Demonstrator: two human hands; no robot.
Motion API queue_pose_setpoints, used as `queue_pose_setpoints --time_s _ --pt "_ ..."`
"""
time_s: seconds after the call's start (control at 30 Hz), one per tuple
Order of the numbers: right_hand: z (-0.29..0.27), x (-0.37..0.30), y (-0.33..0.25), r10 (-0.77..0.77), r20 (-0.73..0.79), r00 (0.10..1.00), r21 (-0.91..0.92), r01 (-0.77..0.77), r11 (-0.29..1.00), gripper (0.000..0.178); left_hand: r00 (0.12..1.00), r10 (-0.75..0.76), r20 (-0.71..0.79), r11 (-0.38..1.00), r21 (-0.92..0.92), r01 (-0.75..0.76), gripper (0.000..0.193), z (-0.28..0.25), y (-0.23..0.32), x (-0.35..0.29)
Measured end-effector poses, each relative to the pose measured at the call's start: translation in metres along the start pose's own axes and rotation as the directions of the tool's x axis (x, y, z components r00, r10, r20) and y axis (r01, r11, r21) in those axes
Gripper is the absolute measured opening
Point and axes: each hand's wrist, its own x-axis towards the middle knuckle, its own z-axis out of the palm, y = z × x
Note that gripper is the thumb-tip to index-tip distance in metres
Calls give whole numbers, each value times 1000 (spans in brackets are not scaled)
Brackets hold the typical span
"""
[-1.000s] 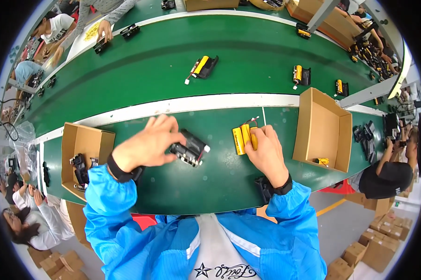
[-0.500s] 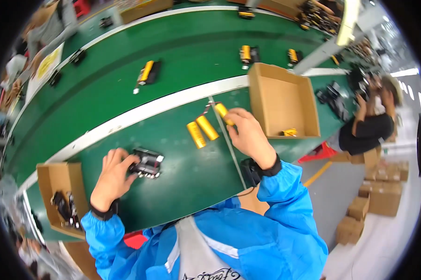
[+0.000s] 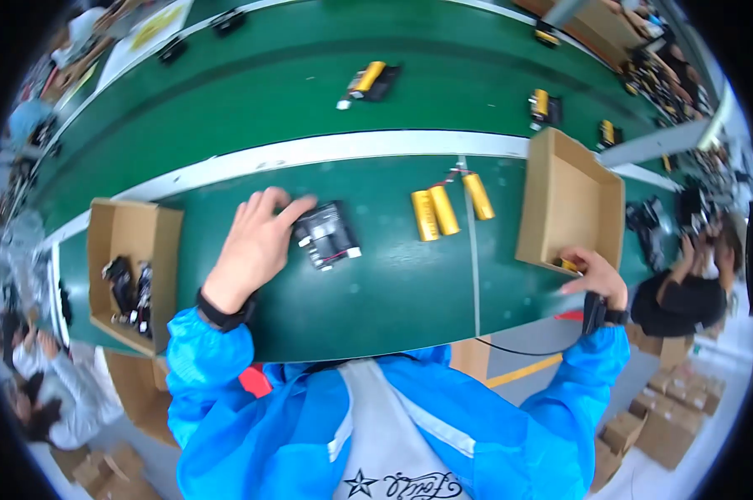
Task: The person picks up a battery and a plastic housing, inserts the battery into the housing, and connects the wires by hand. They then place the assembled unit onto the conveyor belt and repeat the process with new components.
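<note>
A black plastic housing (image 3: 340, 223) with white connectors and thin wires lies on the green bench. My left hand (image 3: 253, 242) is at its left side, fingers apart, the tips at or just beside its edge. To the right, two yellow cylindrical battery cells (image 3: 433, 212) lie side by side. A third yellow cell (image 3: 478, 197) is just right of them, with thin wires at their far ends. At the near wall of the right cardboard box, my right hand (image 3: 600, 277) reaches over with thumb and fingers apart. Its fingertips are at a partly hidden yellow cell (image 3: 569, 265) inside.
The open cardboard box (image 3: 539, 187) stands at the right. Another cardboard box (image 3: 166, 275) at the left holds black parts (image 3: 122, 287). Beyond a white rail (image 3: 310, 150), a green belt (image 3: 251, 92) carries housings with yellow cells. A black cable (image 3: 518, 351) hangs near my right wrist.
My right hand has left the yellow cell on the bench and moved right to the box. My left hand has loosened from the housing, which is now turned differently. The view has shifted.
</note>
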Motion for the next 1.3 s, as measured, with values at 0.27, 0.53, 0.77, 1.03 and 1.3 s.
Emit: queue_pose_setpoints --time_s 0.27,0.53,0.77,1.03,1.3 --pt "7 12 36 -235 -222 946 -279 170 945 36 793 -600 -105 800 -107 591 62 39 48 7" --pt "56 -9 -75 -107 -696 710 394 502 770 41 926 -325 -191 946 -51 321 62 47 20 -1" --pt "178 34 -170 -406 -164 899 812 357 462 38 929 -231 -289 973 -83 216 57 36 43 2" --pt "232 63 -203 -559 194 806 908 69 414 32 967 41 -252 840 -516 -170 25 0 68 -8" --pt "243 65 -207 -544 -49 838 726 404 557 25 950 -16 -312 849 -506 -152 12 9 59 -8"
